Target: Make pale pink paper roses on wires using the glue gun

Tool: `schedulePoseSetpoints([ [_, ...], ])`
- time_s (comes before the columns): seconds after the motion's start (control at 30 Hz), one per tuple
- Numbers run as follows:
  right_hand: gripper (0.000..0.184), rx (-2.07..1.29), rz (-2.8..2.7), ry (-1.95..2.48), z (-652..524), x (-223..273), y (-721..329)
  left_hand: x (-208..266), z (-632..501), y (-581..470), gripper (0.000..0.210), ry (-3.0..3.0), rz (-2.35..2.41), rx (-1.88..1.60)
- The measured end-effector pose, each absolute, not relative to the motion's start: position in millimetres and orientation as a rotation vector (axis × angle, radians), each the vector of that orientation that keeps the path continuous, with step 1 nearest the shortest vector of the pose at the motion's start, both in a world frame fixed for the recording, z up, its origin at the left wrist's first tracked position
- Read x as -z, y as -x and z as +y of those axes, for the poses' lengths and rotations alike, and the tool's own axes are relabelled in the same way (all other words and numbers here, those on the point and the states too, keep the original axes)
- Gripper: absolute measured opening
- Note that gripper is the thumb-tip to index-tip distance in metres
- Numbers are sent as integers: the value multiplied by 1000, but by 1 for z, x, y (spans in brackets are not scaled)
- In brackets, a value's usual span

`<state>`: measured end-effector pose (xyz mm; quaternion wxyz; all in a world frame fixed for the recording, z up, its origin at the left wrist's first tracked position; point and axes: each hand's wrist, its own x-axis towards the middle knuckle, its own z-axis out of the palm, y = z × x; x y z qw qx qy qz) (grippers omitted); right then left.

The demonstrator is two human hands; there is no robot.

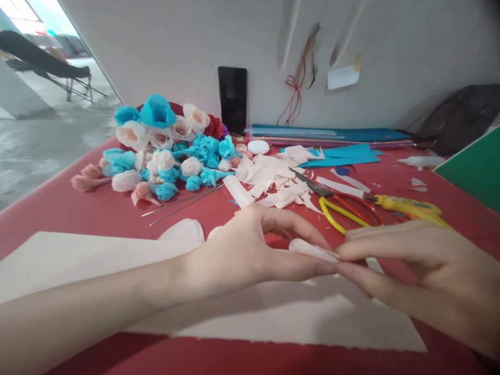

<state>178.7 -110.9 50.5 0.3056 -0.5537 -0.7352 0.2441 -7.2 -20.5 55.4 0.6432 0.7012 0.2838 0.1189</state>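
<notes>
A small rolled piece of pale paper point(314, 252), petal-like at its rounded end, is pinched between both my hands. My left hand point(258, 250) closes thumb and fingers on it from the left. From the right, the thumb and fingertips of my right hand point(422, 271) grip its other end. Beneath them a large cream paper sheet point(234, 317) lies on the red table point(128, 359). Some rounded pale paper petals point(182, 230) rest near the sheet's far edge, partly behind my left hand.
Blue, white and pink paper flowers point(167, 151) are heaped at the back left, with thin wires point(183, 205) before them. Paper scraps point(273, 179), scissors point(328, 195) and a yellow glue gun point(410, 207) lie beyond my hands. A phone point(233, 99) leans on the wall.
</notes>
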Motion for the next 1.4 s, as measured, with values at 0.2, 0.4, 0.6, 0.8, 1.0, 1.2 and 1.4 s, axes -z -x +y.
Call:
schedulePoseSetpoints([
  [0.2, 24, -622, -2093, 1607, -108, -51, -183, -47, -21, 5, 12, -1623, 645, -222],
  [0.4, 23, -718, -2065, 1558, -102, -52, -181, -46, -22, 4, 22, -1589, 708, -83],
  [0.6, 19, -731, -2128, 1503, -105, -52, -182, -39, -24, 4, 26, -1551, 709, -93],
  [0.8, 21, -655, -2246, 1441, -103, -52, -183, -38, -28, 4, 27, -1508, 718, -97],
  [1.0, 26, -424, -2303, 1381, -101, -48, -181, -29, -30, 2, 26, -1475, 736, -176],
  [1.2, 26, -380, -2390, 1366, -103, -48, -183, -28, -30, 1, 22, -1510, 752, -239],
  [1.4, 18, -501, -2369, 1477, -103, -40, -189, -22, -30, 0, 21, -1508, 774, -256],
])
